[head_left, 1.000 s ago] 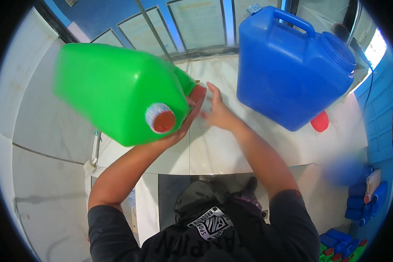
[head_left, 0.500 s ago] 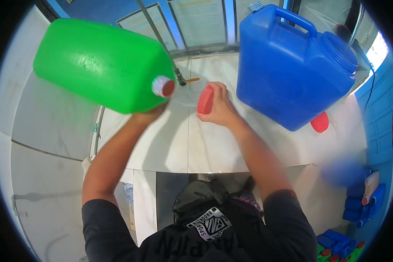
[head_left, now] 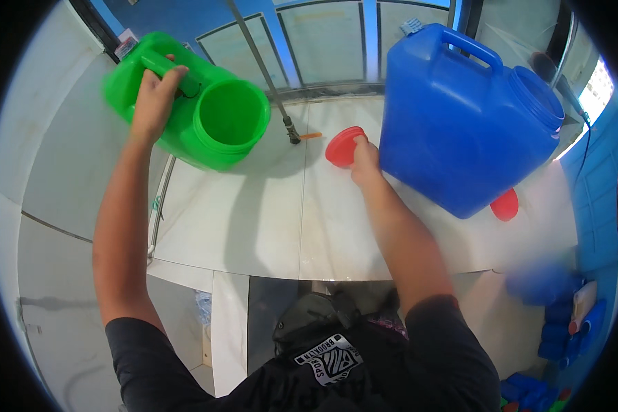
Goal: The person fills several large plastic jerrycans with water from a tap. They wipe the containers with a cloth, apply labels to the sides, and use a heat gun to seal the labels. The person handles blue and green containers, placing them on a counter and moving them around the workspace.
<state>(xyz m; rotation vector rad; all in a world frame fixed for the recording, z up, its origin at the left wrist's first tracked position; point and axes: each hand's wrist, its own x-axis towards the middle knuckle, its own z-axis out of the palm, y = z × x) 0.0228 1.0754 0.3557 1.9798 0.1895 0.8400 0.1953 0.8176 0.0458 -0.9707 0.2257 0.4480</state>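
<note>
My left hand (head_left: 154,103) is closed around the handle of a green jerrycan (head_left: 185,141), held tilted above the left part of the counter. Its wide round mouth has no cap on and faces toward me. Between the fingers of my right hand (head_left: 365,162) is a red screw cap (head_left: 343,146), its hollow side partly turned up, over the middle of the counter. Just right of that hand stands a large blue jerrycan (head_left: 453,130), its wide mouth uncapped. A second red cap (head_left: 505,205) lies by its base on the right.
A metal pipe (head_left: 257,65) comes down to a tap with an orange lever (head_left: 311,135) at the back of the pale tiled counter (head_left: 336,240). A thin rod (head_left: 161,206) runs along the left wall. Several blue containers (head_left: 553,319) are stacked at the lower right.
The green jerrycan has turned, so its wide mouth now shows instead of its small spout. My left hand has gone from under it to its handle. My right hand has turned the red cap.
</note>
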